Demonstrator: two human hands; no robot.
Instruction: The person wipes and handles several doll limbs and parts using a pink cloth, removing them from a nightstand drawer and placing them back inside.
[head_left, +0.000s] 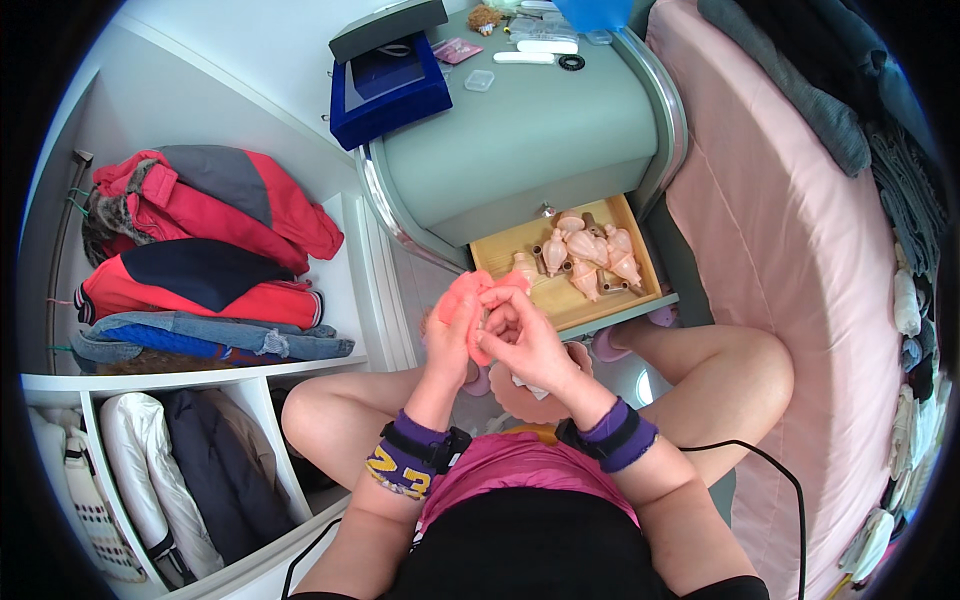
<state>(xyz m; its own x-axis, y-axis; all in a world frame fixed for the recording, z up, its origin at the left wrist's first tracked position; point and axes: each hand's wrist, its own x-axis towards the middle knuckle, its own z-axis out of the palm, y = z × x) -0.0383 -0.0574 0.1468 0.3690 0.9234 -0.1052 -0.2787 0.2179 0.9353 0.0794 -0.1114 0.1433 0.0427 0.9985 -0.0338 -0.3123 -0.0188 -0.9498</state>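
Observation:
A soft coral-pink piece (478, 345), thin and crumpled like cloth or film, is between my two hands in front of my lap. My left hand (451, 330) grips it from the left side. Against its right edge, the bent fingers of my right hand (525, 341) pinch it; the exact fingertip contact is partly hidden. Just beyond my hands, an open wooden drawer (544, 307) holds several pale pink bulb-shaped plastic pieces (587, 247) and brown tube-like parts (615, 286). Below my right hand is a pink scalloped container (517, 397) with something white in it, partly covered by the forearm.
A green cabinet (525, 135) stands ahead, with a blue velvet box (390, 97), a small clear case (479, 80) and white strips (523, 58) on top. Hung jackets (217, 202) fill the left wardrobe. On the right is a pink-covered bed (757, 247). A black cable (796, 495) runs past my right arm.

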